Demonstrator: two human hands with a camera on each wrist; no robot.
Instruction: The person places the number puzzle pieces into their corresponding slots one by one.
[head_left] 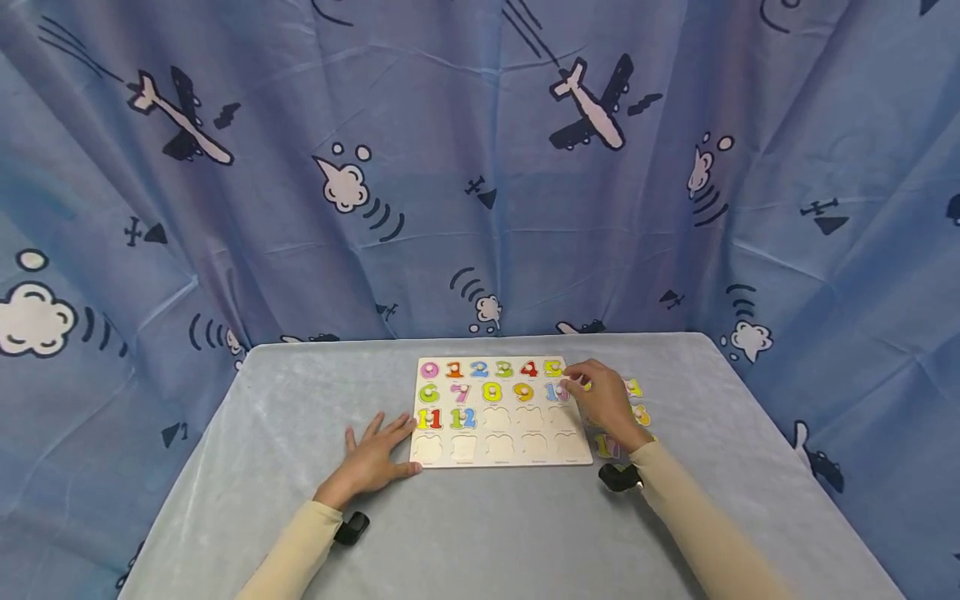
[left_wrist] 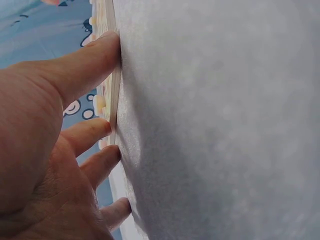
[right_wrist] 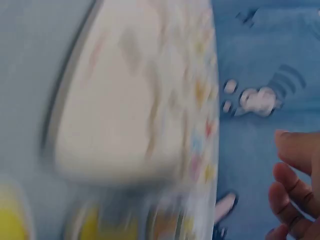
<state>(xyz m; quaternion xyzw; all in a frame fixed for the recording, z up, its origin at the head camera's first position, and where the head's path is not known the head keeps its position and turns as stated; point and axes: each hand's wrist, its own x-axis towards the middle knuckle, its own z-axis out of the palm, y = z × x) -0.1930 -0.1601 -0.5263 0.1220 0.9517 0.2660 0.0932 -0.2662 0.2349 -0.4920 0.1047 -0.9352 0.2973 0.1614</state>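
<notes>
Left hand (head_left: 372, 459) lies flat, fingers spread, at the number puzzle board's (head_left: 501, 450) 7 o'clock corner; keep it bracing. Right hand (head_left: 603, 402) reaches the 3 o'clock edge by the number 10 piece (head_left: 556, 392); grip unclear. Loose number pieces (head_left: 636, 388) lie beyond; seat squarely.

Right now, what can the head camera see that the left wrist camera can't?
Only the head view shows the whole number puzzle with its coloured numbers and bare slots, the right hand at its far right corner, and loose numbers beside it. Only the left wrist view shows, close up, the fingertips pressed against the puzzle's thin edge. Both show the left hand, the puzzle and the grey table.
</notes>
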